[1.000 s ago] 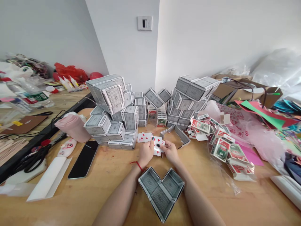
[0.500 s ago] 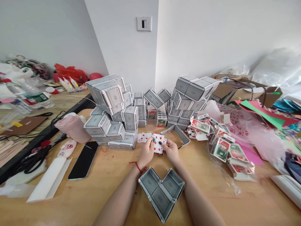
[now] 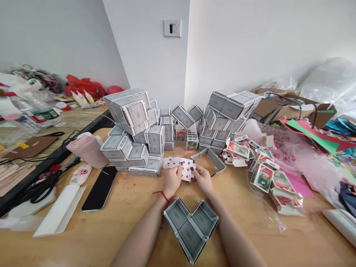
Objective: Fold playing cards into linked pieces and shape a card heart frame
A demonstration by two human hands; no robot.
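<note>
Between my two hands are playing cards [image 3: 186,170] of diamonds, faces up and overlapping. My left hand [image 3: 172,181] is closed on their left side, thumb on top. At their right edge, my right hand [image 3: 202,178] pinches them with its thumb over the face. More diamond cards [image 3: 170,162] lie on the table just beyond my left hand. A heart-shaped open box [image 3: 190,229] made of grey-backed cards sits between my forearms. Past my right hand stands a bent frame of folded cards [image 3: 217,163].
Stacked grey card boxes stand at the back left [image 3: 130,122] and back right [image 3: 230,111]. Card packs [image 3: 263,174] are heaped at the right. A phone [image 3: 99,188], scissors [image 3: 41,187] and a pink cup [image 3: 88,150] lie or stand leftward.
My left hand has shifted slightly, and the held cards sit a little further left under it. The whole view has moved slightly; the heart-shaped box stays between my forearms.
</note>
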